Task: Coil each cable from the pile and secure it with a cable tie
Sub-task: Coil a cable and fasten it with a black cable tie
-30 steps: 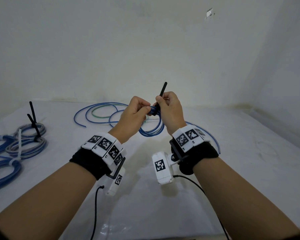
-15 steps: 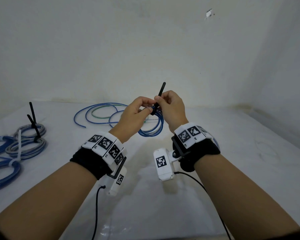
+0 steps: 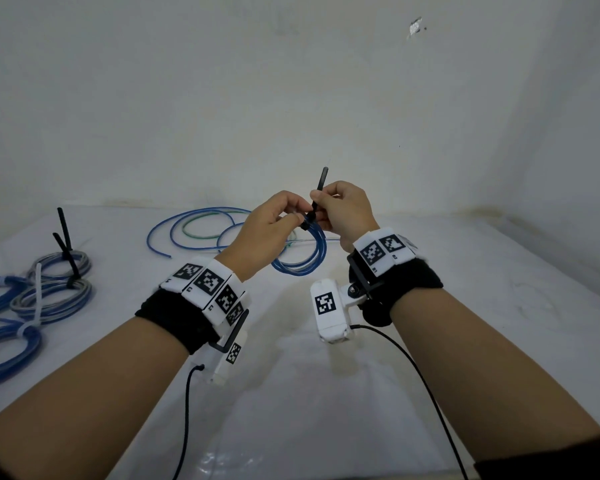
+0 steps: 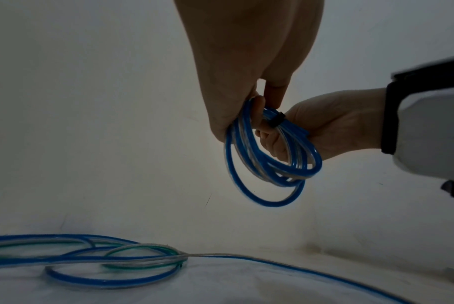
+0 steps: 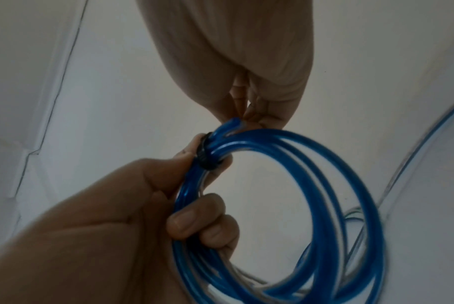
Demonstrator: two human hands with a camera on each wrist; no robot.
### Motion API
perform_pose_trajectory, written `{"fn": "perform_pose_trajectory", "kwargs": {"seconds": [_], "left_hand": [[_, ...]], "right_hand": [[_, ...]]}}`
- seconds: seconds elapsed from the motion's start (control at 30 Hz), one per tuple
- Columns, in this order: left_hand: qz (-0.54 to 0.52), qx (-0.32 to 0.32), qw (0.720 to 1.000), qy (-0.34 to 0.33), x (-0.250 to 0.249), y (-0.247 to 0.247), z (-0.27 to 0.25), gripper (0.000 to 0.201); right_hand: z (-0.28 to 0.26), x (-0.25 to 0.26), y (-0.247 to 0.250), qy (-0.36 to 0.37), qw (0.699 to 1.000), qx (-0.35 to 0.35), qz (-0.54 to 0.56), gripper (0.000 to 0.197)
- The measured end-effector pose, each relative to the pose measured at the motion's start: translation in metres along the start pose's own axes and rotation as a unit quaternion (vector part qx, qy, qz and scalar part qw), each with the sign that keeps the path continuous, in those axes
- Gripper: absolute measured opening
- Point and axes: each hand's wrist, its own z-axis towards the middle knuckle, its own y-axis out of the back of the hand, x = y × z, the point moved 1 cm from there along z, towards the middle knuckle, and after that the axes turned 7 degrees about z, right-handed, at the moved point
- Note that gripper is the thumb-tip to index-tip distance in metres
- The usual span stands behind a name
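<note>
The blue coil [image 5: 285,216] is running off the right wrist picture's edge at 6 o'clock, its near loops blurring; fingers [image 3: 293,218] are hiding where the black tie [image 3: 318,194] is closing; tied bundles [image 3: 0,341] are being cropped at 9 o'clock.

Your head view is evenly and softly lit with a dim grey-green cast, and the forearms throw only faint, diffuse shadows onto the white table [image 3: 499,306] toward 6 o'clock, where a small patch of glare sits at the bottom edge. Wide-angle bending shows along the table's far edge toward 3 and 9 o'clock. Both wrist views run darker and grainy, leaving your hands as backlit shapes against the pale wall; the blue coil [image 5: 311,205] is motion-smeared and soft from 4 to 6 o'clock.
</note>
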Motion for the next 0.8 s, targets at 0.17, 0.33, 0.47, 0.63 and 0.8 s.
{"fn": "perform_pose_trajectory", "kwargs": {"seconds": [0.17, 0.33, 0.47, 0.63, 0.8], "left_hand": [[-0.014, -0.047, 0.999, -0.004, 0.003, -0.001, -0.002, 0.021], [-0.015, -0.051, 0.998, -0.013, 0.005, -0.003, -0.004, 0.023], [0.001, -0.023, 1.0, 0.005, 0.011, -0.004, -0.004, 0.022], [-0.009, -0.002, 1.0, 0.023, 0.009, -0.005, -0.003, 0.022], [-0.01, -0.001, 0.999, 0.032, 0.006, -0.003, -0.002, 0.022]], "right_hand": [[-0.007, 0.003, 0.004, -0.057, 0.994, 0.096, 0.007, 0.02], [-0.011, -0.005, 0.004, -0.105, 0.99, 0.093, 0.023, 0.014], [-0.009, -0.005, 0.0, -0.136, 0.988, 0.049, 0.049, 0.006], [-0.007, -0.006, -0.008, -0.131, 0.991, 0.015, 0.029, 0.008], [-0.003, -0.005, -0.01, -0.123, 0.992, 0.009, 0.027, 0.009]]}}
